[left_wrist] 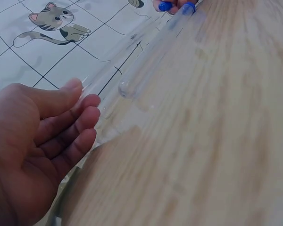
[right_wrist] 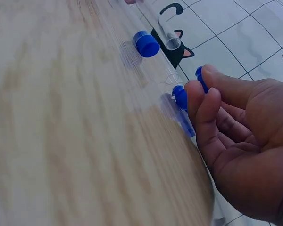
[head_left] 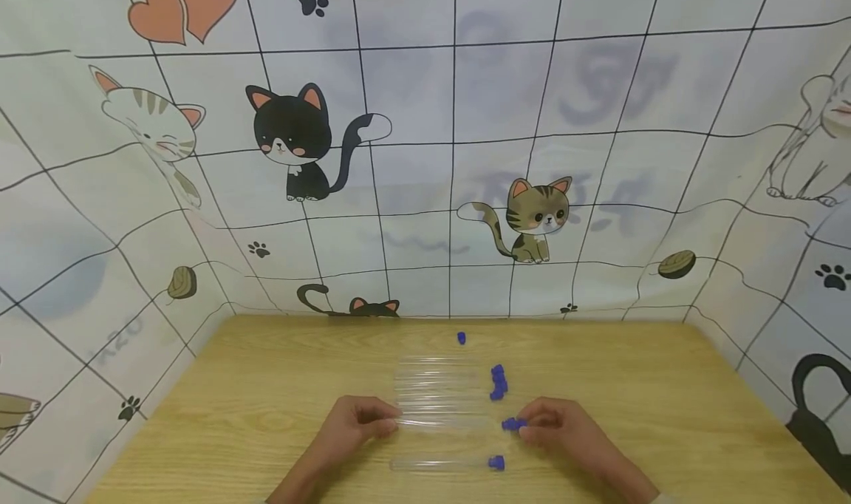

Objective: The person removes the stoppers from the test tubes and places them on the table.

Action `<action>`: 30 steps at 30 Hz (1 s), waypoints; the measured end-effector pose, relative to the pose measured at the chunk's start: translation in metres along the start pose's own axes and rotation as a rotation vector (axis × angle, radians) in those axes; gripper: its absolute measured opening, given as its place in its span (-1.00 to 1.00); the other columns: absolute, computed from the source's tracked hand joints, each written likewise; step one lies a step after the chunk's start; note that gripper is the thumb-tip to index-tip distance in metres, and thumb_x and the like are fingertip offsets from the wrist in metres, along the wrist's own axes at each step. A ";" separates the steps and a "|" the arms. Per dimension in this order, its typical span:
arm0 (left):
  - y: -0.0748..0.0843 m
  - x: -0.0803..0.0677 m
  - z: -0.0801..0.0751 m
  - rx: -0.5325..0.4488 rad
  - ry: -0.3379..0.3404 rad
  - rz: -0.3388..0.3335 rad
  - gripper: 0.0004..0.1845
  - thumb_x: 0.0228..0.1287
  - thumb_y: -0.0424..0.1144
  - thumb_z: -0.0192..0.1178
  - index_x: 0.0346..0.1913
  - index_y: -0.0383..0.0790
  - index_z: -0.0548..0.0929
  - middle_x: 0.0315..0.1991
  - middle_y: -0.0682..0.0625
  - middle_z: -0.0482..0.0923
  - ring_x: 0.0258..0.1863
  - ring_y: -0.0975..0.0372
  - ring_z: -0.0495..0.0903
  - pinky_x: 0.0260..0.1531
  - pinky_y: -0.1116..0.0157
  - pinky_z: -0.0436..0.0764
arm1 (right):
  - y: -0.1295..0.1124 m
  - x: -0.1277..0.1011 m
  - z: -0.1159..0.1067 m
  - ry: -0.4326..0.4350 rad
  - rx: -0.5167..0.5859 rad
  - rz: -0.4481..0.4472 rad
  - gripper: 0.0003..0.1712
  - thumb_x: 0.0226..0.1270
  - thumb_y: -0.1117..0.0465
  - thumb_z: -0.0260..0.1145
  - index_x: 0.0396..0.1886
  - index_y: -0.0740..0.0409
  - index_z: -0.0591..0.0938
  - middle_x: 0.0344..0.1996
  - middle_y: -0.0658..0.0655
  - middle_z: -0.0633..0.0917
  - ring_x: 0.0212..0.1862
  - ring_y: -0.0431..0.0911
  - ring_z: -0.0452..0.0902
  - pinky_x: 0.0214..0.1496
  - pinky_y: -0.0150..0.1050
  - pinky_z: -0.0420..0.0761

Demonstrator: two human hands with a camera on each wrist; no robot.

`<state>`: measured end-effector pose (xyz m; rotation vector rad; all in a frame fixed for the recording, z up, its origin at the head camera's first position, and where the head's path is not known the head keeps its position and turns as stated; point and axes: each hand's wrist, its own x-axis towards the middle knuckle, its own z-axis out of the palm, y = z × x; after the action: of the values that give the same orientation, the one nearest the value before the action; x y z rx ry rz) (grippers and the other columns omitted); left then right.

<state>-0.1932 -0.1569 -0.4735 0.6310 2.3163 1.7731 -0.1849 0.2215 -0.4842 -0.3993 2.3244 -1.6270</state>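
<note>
My left hand point(head_left: 359, 426) pinches the closed end of a clear test tube point(head_left: 439, 422) between thumb and fingertips, in front of a row of similar tubes. In the right wrist view, the open mouth point(right_wrist: 172, 43) of an uncapped tube points toward my right hand point(right_wrist: 245, 127). Thumb and forefinger of the right hand pinch a small blue cap point(right_wrist: 201, 78); the fingers partly hide it. Another blue cap point(right_wrist: 180, 97) shows beside those fingers. Nearer me lies a test tube point(head_left: 439, 463) with a blue cap point(head_left: 496, 462) on its right end.
Several clear tubes point(head_left: 439, 386) lie side by side across the wooden table point(head_left: 279, 371). A cluster of blue caps point(head_left: 499, 383) sits right of them, and a single blue cap point(head_left: 462, 338) lies farther back. A cat-print cloth point(head_left: 412, 179) hangs behind and at both sides.
</note>
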 end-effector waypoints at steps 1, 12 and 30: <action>-0.004 0.001 0.000 0.008 -0.002 0.002 -0.83 0.18 -0.42 0.30 -0.19 -0.44 0.70 -0.23 -0.24 0.67 -0.36 0.27 0.63 -0.32 0.35 0.60 | 0.000 0.000 0.001 -0.003 -0.008 0.000 -0.64 0.22 0.06 0.38 -0.11 0.20 0.63 -0.26 0.12 0.71 -0.17 0.01 0.61 -0.15 -0.27 0.53; -0.025 0.005 0.000 0.069 -0.044 0.067 -0.83 0.15 -0.26 0.34 -0.20 -0.22 0.73 -0.26 -0.03 0.69 -0.27 0.26 0.61 -0.20 0.35 0.56 | 0.005 0.001 0.014 0.038 -0.117 -0.072 -0.75 0.17 0.04 0.42 -0.24 0.08 0.70 -0.32 -0.03 0.71 -0.25 -0.16 0.64 -0.19 -0.33 0.57; -0.029 0.005 0.002 0.178 -0.054 0.150 -0.87 0.10 -0.26 0.38 -0.25 -0.11 0.74 -0.39 0.00 0.59 -0.43 0.30 0.47 -0.44 0.41 0.49 | 0.008 0.002 0.023 0.127 -0.178 -0.064 -0.76 0.11 0.02 0.46 -0.27 0.00 0.69 -0.37 -0.04 0.66 -0.36 -0.17 0.56 -0.31 -0.32 0.54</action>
<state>-0.2035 -0.1595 -0.5009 0.8913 2.4672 1.5958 -0.1789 0.2031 -0.4998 -0.4227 2.5879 -1.5187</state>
